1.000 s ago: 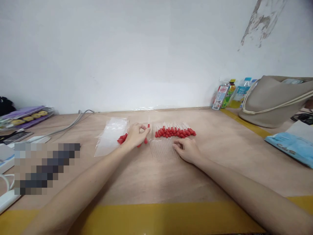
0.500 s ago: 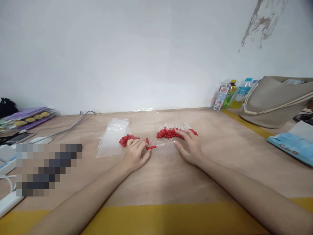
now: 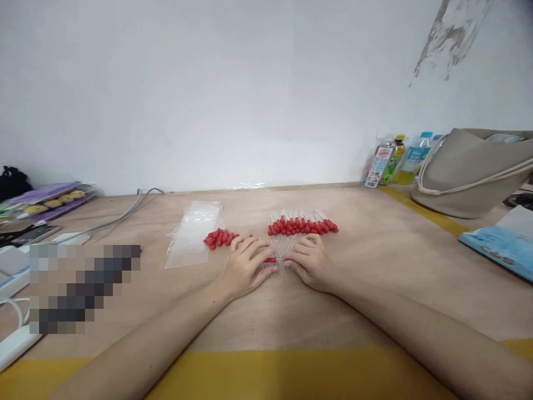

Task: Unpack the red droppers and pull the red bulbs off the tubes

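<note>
My left hand (image 3: 249,262) is closed, its thumb and fingers pinching a red rubber dropper bulb (image 3: 270,260). From the right, my right hand (image 3: 311,262) pinches a thin clear dropper tube (image 3: 280,259) that meets the bulb's end; how deep it sits cannot be seen. Under and between the hands lies a row of loose clear tubes (image 3: 285,245), partly covered by my fingers. Beyond my right hand are droppers with red bulbs (image 3: 303,225), laid side by side with tubes pointing away. Loose red bulbs (image 3: 219,238) are heaped just past my left hand.
Clear plastic bags (image 3: 191,236) lie flat at the left of the bulbs. A power strip (image 3: 16,344) and grey cable (image 3: 112,219) are farther left. Bottles (image 3: 412,164), a grey-beige bag (image 3: 470,172) and a blue packet (image 3: 495,250) stand or lie at the right.
My right hand has moved left and nearer to me, off the finished-looking row of droppers. My left hand has shifted right with the bulb, so both hands are now close together.
</note>
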A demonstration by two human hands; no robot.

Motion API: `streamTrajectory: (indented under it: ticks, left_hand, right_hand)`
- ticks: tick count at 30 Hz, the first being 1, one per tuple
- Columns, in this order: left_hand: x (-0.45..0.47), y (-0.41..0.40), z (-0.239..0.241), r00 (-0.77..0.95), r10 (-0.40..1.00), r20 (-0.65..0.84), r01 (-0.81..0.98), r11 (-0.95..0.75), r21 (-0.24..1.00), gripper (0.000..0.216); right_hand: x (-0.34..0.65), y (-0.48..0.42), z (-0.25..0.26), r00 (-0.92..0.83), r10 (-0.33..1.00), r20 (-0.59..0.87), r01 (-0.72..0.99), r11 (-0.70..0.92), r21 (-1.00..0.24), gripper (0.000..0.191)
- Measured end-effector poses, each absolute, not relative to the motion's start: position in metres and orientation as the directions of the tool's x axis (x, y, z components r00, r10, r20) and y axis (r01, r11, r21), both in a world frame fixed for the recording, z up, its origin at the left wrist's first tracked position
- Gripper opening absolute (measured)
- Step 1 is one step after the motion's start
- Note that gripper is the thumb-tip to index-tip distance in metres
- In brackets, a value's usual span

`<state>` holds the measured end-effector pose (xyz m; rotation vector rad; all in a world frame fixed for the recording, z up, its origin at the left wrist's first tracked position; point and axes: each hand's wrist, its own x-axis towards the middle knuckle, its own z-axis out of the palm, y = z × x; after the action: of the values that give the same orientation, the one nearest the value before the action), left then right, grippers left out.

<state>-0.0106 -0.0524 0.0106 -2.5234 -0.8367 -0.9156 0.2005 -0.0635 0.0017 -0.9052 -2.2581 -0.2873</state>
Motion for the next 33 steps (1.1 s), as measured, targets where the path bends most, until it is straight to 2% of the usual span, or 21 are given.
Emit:
streamTrajectory:
  ticks: [4, 10, 13, 22, 33]
  left_hand:
    - [-0.007, -0.052, 0.01, 0.667, 0.341, 0.662, 0.558, -0.818, -0.141, 0.012]
    - [-0.006, -0.056, 0.015, 0.741, 0.343, 0.577, 0.499, -0.857, -0.131, 0.014]
    - [-0.006, -0.057, 0.018, 0.764, 0.347, 0.544, 0.478, -0.87, -0.117, 0.015]
    - [-0.009, -0.06, 0.021, 0.79, 0.374, 0.485, 0.45, -0.892, -0.045, 0.019]
    - [-0.014, -0.058, 0.016, 0.808, 0.368, 0.46, 0.437, -0.898, -0.048, 0.021]
  right_hand:
    - [0.198, -0.065, 0.001, -0.544, 0.52, 0.658, 0.646, 0.76, -0.066, 0.026]
    - [0.197, -0.067, -0.002, -0.557, 0.477, 0.68, 0.611, 0.79, -0.053, 0.025]
    - [0.198, -0.068, -0.003, -0.567, 0.421, 0.708, 0.598, 0.802, 0.001, 0.022]
    - [0.204, -0.068, -0.001, -0.665, 0.196, 0.721, 0.528, 0.806, 0.268, 0.013]
    - [0.204, -0.063, -0.008, -0.653, 0.071, 0.754, 0.468, 0.821, 0.327, 0.018]
